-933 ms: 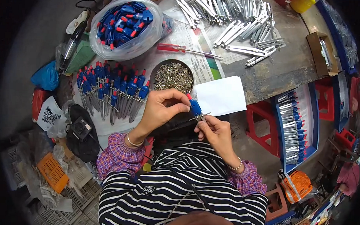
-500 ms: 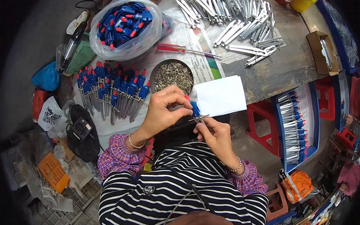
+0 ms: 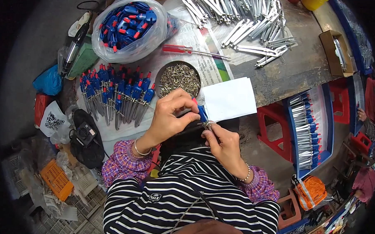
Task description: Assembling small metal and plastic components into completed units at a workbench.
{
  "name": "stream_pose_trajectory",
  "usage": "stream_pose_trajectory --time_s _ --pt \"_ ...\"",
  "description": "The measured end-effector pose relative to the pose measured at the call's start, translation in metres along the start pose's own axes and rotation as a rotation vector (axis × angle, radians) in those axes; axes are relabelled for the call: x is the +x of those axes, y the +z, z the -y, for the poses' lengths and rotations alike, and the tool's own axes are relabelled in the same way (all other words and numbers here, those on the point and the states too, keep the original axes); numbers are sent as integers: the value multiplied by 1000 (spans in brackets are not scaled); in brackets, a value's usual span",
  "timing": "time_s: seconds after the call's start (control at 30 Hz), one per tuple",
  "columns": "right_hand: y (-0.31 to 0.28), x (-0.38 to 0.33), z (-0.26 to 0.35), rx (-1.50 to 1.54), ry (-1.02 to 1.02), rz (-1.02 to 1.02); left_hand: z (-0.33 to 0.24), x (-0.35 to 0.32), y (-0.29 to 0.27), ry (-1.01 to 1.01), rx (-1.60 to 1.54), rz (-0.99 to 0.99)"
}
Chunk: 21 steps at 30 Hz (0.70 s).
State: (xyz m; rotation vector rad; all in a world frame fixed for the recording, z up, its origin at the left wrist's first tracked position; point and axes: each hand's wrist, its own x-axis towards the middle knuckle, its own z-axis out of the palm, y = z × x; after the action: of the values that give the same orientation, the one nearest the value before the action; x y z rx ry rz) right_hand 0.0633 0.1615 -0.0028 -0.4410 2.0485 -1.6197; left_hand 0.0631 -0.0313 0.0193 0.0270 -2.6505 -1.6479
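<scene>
Above my lap I hold a drawing compass with a blue head [image 3: 202,114], a red tip and silver metal legs. My left hand [image 3: 173,113] pinches the blue head between thumb and fingers. The fingers of my right hand [image 3: 224,144] are closed on the metal end, where a screw-like piece sticks out sideways; my fingers hide most of the legs. Just beyond my left hand stands a round dark bowl [image 3: 157,76] full of small brass-coloured screws [image 3: 180,79]. A sheet of white paper [image 3: 230,99] lies beside the compass, to its right.
Blue-headed compasses [image 3: 118,90] lie grouped at the left. Behind them a clear plastic bag [image 3: 146,53] holds blue heads. A red-handled screwdriver [image 3: 177,49] lies near several silver legs [image 3: 256,28]. Right of the table are a red stool [image 3: 273,132] and a blue tray [image 3: 325,138] of compasses.
Both hands keep their grip on the compass. The metal end between my right fingers has turned slightly; the view has shifted very little.
</scene>
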Motion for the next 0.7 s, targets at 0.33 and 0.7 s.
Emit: stream_pose_trajectory --time_s 0.33,0.7 --pt "1 -6 1 -50 -99 -35 -2 3 -11 -418 -596 243" --pt "-1 -7 -1 -34 -71 -22 -1 4 -6 -456 -601 262"
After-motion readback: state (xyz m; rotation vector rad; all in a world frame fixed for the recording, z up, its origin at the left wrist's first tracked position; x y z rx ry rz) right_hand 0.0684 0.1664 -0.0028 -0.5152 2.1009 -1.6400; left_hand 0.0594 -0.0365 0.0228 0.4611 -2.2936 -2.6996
